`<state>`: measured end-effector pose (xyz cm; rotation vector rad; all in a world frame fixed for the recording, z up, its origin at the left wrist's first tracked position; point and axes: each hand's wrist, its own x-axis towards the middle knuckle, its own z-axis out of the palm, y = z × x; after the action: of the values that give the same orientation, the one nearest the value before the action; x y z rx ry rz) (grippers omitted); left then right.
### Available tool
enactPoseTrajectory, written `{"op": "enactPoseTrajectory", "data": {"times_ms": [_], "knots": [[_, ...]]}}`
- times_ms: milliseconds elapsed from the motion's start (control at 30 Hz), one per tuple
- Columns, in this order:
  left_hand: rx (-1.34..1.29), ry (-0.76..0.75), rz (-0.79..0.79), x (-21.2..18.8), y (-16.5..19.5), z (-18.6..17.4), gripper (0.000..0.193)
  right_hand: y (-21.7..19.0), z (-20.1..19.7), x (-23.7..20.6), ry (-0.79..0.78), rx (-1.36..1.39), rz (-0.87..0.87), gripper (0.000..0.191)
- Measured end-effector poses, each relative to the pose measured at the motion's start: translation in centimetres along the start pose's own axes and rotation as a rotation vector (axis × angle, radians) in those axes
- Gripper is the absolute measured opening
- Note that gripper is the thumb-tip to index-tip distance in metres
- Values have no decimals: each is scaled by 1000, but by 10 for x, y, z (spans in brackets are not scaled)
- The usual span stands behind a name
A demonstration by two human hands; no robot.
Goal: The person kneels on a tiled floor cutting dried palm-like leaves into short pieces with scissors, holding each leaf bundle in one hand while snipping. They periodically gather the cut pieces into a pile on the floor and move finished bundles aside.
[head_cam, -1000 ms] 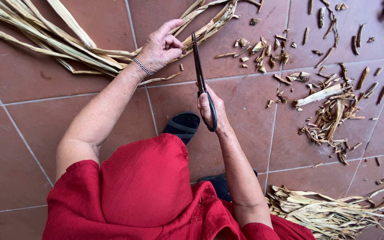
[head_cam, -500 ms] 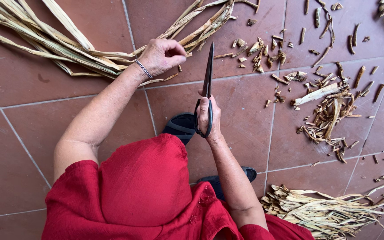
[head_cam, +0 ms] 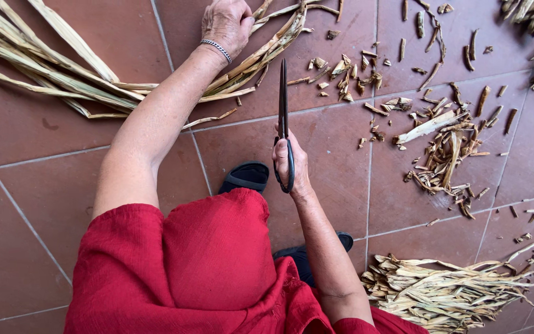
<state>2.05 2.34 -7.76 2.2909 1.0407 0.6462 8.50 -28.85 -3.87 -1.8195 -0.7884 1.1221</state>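
Left hand (head_cam: 227, 25) grips uncut dried leaves (head_cam: 63, 80); right hand (head_cam: 292, 164) holds closed scissors (head_cam: 283, 111). Trimmings (head_cam: 446, 148) scattered, long bundle remaining.

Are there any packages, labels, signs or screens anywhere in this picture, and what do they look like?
None: no package, label, sign or screen shows.
Only the left hand on long dried leaves, the right hand holding closed black scissors, and cut scraps on the reddish floor tiles.
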Motion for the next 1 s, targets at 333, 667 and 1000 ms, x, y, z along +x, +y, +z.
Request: {"op": "enactPoseTrajectory", "data": {"times_ms": [333, 667, 1000], "knots": [[-54, 6, 268, -34, 11, -7, 11, -16, -17, 42, 12, -199, 11, 66], [-50, -28, 353, -45, 16, -7, 15, -12, -2, 42, 136, -147, -6, 56], [254, 188, 205, -19, 0, -11, 29, 4, -12, 29, 228, 108, 115, 51]]}}
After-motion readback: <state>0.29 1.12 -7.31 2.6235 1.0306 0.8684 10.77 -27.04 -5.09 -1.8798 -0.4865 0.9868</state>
